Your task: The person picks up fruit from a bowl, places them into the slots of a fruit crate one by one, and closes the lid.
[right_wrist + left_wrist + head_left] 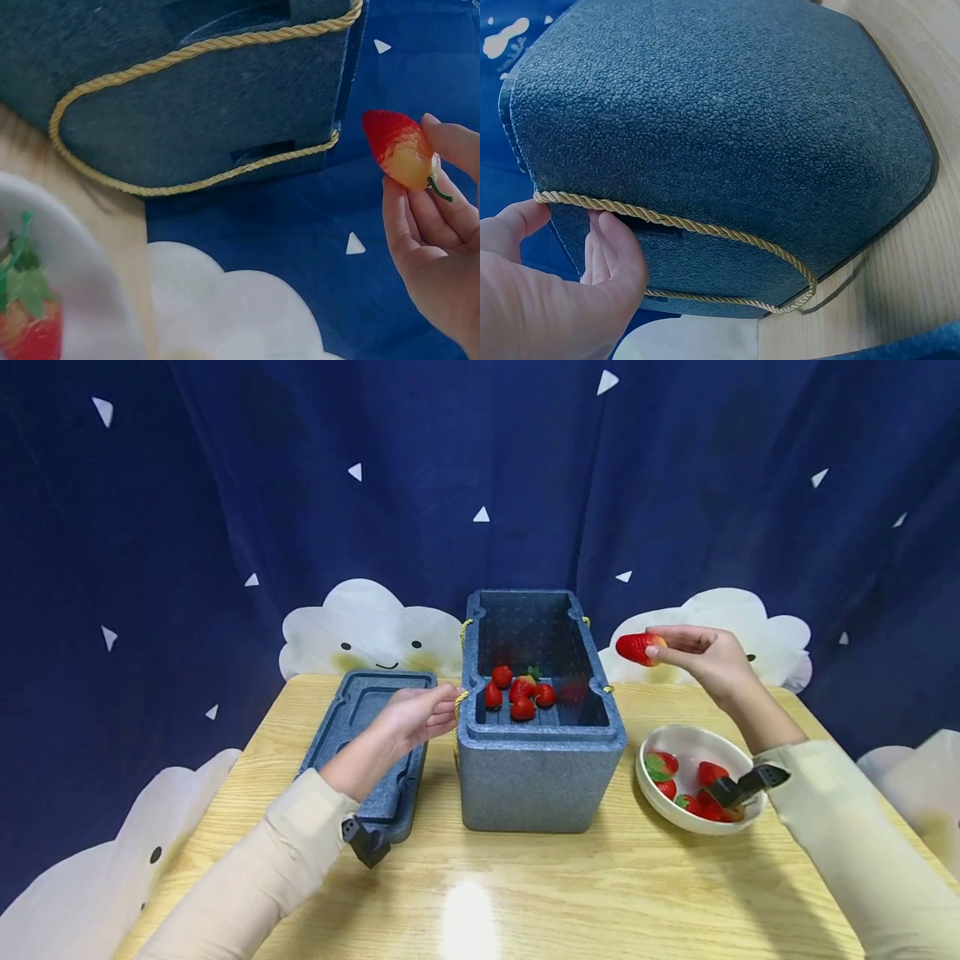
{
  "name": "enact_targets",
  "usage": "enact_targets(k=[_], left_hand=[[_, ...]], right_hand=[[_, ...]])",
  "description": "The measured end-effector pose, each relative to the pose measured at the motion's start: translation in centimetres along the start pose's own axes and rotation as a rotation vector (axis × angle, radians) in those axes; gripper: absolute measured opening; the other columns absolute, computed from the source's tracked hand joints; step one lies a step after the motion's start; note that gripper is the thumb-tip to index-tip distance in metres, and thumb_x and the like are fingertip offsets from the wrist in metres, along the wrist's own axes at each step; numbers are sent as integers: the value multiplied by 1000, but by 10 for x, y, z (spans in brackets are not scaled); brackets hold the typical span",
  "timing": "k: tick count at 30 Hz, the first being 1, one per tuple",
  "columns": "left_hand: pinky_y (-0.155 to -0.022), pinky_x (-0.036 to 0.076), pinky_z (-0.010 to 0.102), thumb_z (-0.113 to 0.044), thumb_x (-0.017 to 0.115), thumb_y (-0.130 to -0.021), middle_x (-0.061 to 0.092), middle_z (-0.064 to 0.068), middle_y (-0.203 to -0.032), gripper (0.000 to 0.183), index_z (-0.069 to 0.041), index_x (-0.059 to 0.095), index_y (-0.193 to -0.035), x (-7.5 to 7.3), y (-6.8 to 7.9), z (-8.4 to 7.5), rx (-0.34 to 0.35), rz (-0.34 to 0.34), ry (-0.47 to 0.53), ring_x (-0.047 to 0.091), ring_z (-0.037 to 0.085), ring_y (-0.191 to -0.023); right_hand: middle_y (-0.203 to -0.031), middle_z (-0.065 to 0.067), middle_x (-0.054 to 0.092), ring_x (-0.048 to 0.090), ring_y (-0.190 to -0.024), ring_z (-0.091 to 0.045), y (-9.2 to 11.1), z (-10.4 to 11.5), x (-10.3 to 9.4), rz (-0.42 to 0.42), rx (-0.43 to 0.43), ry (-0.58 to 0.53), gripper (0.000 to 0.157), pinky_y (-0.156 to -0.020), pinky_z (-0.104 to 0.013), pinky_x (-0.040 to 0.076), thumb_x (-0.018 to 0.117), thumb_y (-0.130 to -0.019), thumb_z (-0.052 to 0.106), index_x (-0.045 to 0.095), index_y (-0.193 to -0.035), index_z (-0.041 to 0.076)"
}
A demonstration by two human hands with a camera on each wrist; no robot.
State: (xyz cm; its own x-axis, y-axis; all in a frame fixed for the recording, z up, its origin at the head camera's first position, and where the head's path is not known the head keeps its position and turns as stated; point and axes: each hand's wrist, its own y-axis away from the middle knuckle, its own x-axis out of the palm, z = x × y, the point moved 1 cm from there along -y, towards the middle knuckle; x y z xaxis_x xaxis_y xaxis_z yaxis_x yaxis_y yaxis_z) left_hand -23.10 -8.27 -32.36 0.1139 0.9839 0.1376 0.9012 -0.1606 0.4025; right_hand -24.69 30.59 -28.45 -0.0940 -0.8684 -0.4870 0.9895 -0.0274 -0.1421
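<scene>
My right hand (708, 658) pinches a strawberry (636, 648) between thumb and fingers, raised above the white bowl (647, 777). In the right wrist view this strawberry (397, 150) is red at the tip and pale yellow near its thin green stem. My left hand (416, 714) touches the left side of the dark blue foam box (532, 785), near its upper edge. Its fingertips lie right at the yellow rope (607, 204) in the left wrist view. Several strawberries (522, 689) lie on the box floor, and several more strawberries (708, 789) lie in the bowl.
A dark blue lid (390, 802) lies on the wooden table (525, 893) left of the box, partly behind my left forearm. Yellow rope handles hang on both sides of the box. Behind the table hangs a blue curtain (420, 435) with white triangles and clouds.
</scene>
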Motion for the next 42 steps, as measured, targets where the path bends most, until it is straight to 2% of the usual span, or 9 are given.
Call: enact_targets(k=[4,11,16,19,24,28,33,39,42], left_hand=[[-99,52,31,-14,56,-90,66,1,-93,44,3,52,-130,0,-2,2,-3,5,-5,64,4,-76],[-93,55,28,-15,57,-89,68,4,-100,42,3,55,-127,1,3,2,17,22,-15,65,5,-80],[-101,52,32,-15,57,-89,68,6,-106,41,3,56,-126,2,5,4,14,24,-20,65,5,-82],[-105,48,35,-16,56,-91,66,7,-110,42,2,54,-129,4,2,6,8,13,-28,65,5,-82],[-101,51,33,-15,56,-90,66,4,-101,44,3,53,-130,5,0,8,-2,8,-25,65,4,-78],[-102,51,34,-15,55,-91,66,3,-97,44,3,52,-131,3,2,7,2,8,-16,65,4,-77],[-92,55,27,-15,55,-91,65,3,-97,45,3,51,-132,3,1,3,16,15,-13,64,4,-78],[-106,48,35,-15,55,-91,65,-1,-89,45,3,51,-132,1,1,0,11,12,7,64,4,-75],[-110,44,38,-15,55,-92,63,0,-92,45,2,50,-132,1,1,-1,6,7,12,63,4,-76]], right_hand=[[-83,32,67,64,-83,5,-1,6,1,-10,-22,-25,31,-74,-10,50,72,-85,30,70,-116,24],[-87,31,66,64,-85,5,-1,13,4,-14,-36,-25,41,-75,-10,53,72,-85,32,65,-122,15],[-88,32,65,62,-87,2,2,14,6,-15,-17,13,52,-75,-10,53,72,-84,38,61,-127,10],[-89,32,65,61,-86,1,1,15,7,-18,-14,23,53,-73,-12,53,71,-84,40,61,-127,11],[-88,30,65,61,-85,0,-1,17,11,-14,-15,5,47,-71,-12,52,72,-85,36,64,-124,13],[-90,30,65,61,-88,1,-4,22,16,-2,-16,-10,49,-76,-10,51,72,-84,37,63,-126,12],[-93,29,64,60,-93,0,-8,34,21,5,-21,-31,52,-79,-7,51,72,-84,38,61,-127,11],[-93,27,66,61,-93,-2,-14,46,27,13,-42,-46,49,-79,-10,52,73,-83,37,63,-125,13],[-93,25,67,62,-91,-3,-18,50,30,23,-62,-62,47,-80,-11,52,74,-83,35,65,-123,12]])
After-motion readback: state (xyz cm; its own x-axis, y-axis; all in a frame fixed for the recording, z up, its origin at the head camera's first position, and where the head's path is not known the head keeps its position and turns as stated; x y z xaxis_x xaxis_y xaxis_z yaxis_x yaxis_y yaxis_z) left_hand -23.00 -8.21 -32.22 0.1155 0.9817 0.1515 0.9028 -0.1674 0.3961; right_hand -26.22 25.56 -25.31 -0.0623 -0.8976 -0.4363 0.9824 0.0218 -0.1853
